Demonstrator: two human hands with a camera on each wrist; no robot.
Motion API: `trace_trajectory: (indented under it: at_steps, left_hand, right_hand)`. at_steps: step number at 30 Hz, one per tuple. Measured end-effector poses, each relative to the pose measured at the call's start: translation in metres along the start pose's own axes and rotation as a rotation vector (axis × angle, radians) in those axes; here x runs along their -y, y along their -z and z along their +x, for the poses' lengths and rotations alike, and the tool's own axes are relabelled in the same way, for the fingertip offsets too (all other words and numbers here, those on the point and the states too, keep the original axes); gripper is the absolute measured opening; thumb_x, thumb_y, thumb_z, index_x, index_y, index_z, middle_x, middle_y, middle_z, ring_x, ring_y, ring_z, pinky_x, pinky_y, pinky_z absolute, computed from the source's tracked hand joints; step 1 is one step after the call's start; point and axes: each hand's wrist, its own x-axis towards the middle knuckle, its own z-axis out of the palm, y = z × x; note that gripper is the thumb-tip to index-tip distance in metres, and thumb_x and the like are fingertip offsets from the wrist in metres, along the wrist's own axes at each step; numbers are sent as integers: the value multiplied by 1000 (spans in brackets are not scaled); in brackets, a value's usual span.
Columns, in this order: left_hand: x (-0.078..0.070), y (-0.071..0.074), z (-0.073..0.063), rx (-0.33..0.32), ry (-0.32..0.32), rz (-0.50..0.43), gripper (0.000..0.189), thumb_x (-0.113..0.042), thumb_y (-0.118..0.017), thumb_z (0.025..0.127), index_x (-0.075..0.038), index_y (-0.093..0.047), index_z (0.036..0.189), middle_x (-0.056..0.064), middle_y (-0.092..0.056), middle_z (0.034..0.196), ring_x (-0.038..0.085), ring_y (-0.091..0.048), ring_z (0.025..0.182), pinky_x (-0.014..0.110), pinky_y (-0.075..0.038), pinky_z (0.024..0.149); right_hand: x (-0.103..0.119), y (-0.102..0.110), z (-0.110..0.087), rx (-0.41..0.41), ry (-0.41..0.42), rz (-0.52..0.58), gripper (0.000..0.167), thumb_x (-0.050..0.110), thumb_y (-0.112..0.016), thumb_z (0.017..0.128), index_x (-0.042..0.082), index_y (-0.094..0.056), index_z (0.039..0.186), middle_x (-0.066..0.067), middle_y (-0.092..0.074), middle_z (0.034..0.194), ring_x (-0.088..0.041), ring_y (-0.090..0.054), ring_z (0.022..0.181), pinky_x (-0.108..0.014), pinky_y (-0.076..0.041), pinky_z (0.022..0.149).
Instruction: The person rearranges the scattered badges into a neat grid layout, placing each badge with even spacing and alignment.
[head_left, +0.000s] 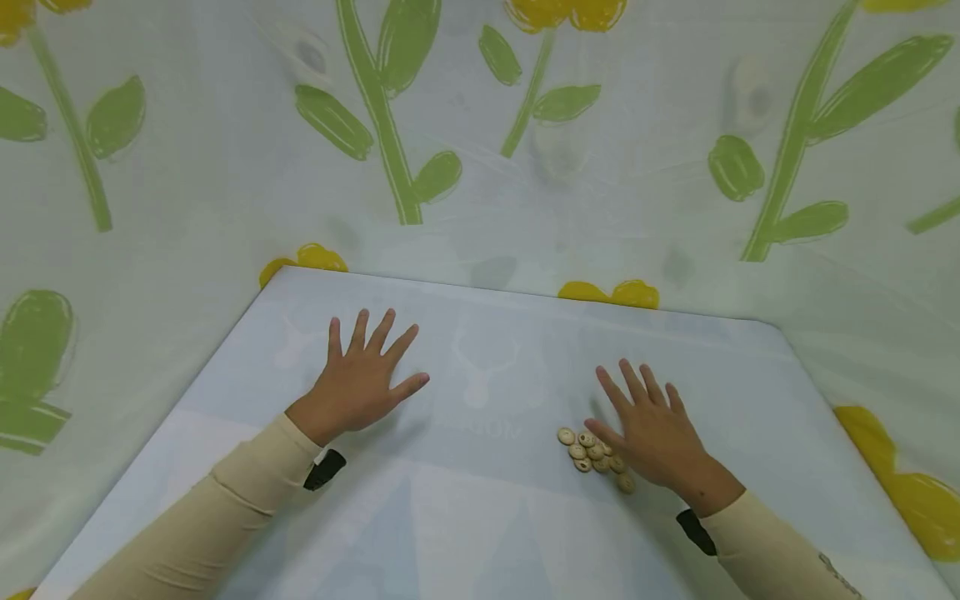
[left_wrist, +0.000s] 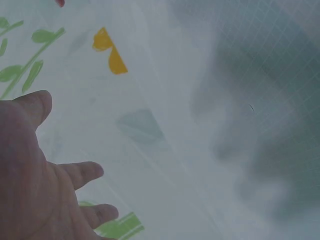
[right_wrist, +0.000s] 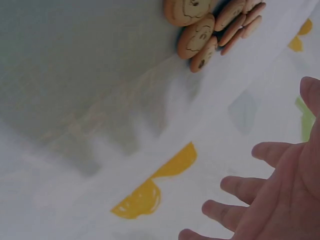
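Note:
My left hand is spread above the left half of the table, palm down, holding nothing. On the other side, my right hand hovers with fingers splayed, close beside a small cluster of round wooden discs. Several discs lie bunched together, some overlapping, and part of the cluster runs under the right thumb in the head view. In the right wrist view the discs show dark line drawings on their faces, and the right hand is apart from them. The left wrist view shows the left hand with its fingers extended over the cloth.
A pale table cover with faint printed shapes lies under both hands. Its far edge meets a white curtain printed with green stems and yellow flowers, which surrounds the table. Dark bands sit at both wrists.

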Motion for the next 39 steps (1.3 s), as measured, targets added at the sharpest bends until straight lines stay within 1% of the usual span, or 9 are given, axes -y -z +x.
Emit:
trace_trajectory:
  at_steps: [6,10,13,16,19,21,28,34,39]
  left_hand:
    - [1,-2,1,-21,-3,13,74,-62,-43,99,-22,-28,159,17,-16,166,48,-6,153,73,6,114]
    - [-2,-3,3,-58,-24,13,70,-59,-46,99,-21,-34,157,17,-25,164,44,-16,153,72,-1,115]
    - [-8,-7,4,-119,-83,-10,61,-52,-53,99,-17,-47,149,16,-43,155,38,-37,145,66,-21,116]
    - [-16,-10,4,-186,-157,-65,49,-41,-62,97,-14,-59,137,12,-61,137,32,-59,126,55,-46,101]
    - [-25,-13,3,-230,-216,-123,39,-34,-68,94,-14,-66,128,6,-70,122,27,-69,107,48,-54,86]
    - [-31,-15,2,-238,-248,-143,36,-32,-70,93,-15,-68,124,4,-71,118,25,-71,101,46,-55,84]
    - [-55,-19,11,-117,-322,-223,27,-27,-71,93,-15,-70,116,-1,-73,103,17,-69,84,43,-53,83]
    - [-85,-31,24,55,-344,-267,24,-28,-70,93,-18,-71,115,-5,-70,95,9,-62,77,34,-50,80]
    - [-118,-43,38,128,-424,-298,19,-28,-69,94,-20,-71,112,-10,-66,88,3,-55,73,26,-48,75]
  right_hand:
    - [2,-1,2,-21,-1,16,77,62,-45,99,19,-23,160,-23,-19,164,-51,-15,149,-73,-15,113]
    - [0,-3,1,-55,20,25,73,56,-49,100,17,-30,158,-24,-26,162,-52,-24,146,-72,-24,110]
    - [-3,-4,-1,-75,32,90,63,46,-56,100,13,-42,152,-24,-41,153,-49,-40,138,-68,-38,103]
    - [-5,-3,-2,-68,31,231,49,33,-64,98,11,-55,141,-19,-56,136,-41,-56,123,-58,-50,93]
    - [-9,0,-2,-51,51,366,37,23,-68,95,10,-64,129,-11,-63,118,-28,-62,103,-43,-55,82]
    - [-13,-1,-1,-25,76,426,30,19,-70,94,10,-66,121,-4,-64,106,-19,-60,93,-32,-54,75]
    - [-29,-13,0,152,143,565,13,13,-68,94,12,-64,106,6,-55,76,-6,-51,69,-23,-48,62]
    - [-36,-24,-3,271,152,626,13,19,-66,96,12,-59,105,5,-54,71,-4,-48,62,-23,-43,55]
    - [-46,-25,-7,303,145,659,18,22,-69,94,13,-58,104,4,-54,72,-5,-48,62,-23,-41,54]
